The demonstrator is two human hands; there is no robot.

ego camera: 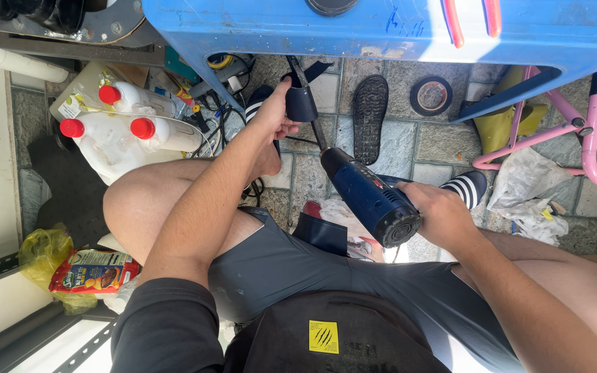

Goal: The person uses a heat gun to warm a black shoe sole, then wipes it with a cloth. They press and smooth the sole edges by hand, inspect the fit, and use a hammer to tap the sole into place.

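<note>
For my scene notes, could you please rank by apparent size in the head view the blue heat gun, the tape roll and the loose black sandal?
1. blue heat gun, though nearest the camera
2. loose black sandal
3. tape roll

The heat gun [371, 197] lies at the centre, its nozzle pointing to eleven o'clock at the small cap [301, 103] pinched in the left hand [274, 116]. The right hand [440, 214] grips the gun from four o'clock. The plastic table [381, 31] spans twelve o'clock. The jugs [122, 131] stand at ten o'clock, the tape roll [431, 95] at one o'clock beside the sandal [370, 117].
</note>
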